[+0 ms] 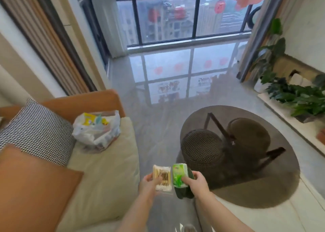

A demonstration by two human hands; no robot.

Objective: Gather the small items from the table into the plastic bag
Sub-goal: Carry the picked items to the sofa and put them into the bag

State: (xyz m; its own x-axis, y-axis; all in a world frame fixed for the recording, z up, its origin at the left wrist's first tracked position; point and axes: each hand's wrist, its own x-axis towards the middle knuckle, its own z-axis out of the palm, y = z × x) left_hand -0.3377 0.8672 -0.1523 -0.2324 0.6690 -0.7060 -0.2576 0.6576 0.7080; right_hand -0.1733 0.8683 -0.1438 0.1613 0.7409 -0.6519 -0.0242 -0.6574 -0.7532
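Head view is looking down past two bare forearms over a glossy grey floor (158, 126). The left hand (149, 183) is holding a flat clear pack of cotton swabs (162, 177), its thumb lying across the front of the pack and its fingers curling behind. The right hand (197, 182) is gripping a green tissue packet (178, 174), with a darker green item (183, 193) tucked under and behind the packet in the same grip; what that darker item is cannot be told. The two packs are sitting just beside each other, above the floor between the sofa and the table.

A plastic bag (96, 129) is resting on the cream seat cushion of the sofa (109, 161), well apart from both hands, up and to the left. It is standing open at the top, with yellow and pale wrappers showing inside. A checked pillow (35, 129) is leaning just beside the bag, and an orange cushion (31, 187) is lying nearer the camera.

On the right, a round smoked-glass table (281, 179) is showing two dark stools (202, 147) through its top. Leafy potted plants (299, 98) are lining the right wall, and a tall window (175, 15) is filling the far end.
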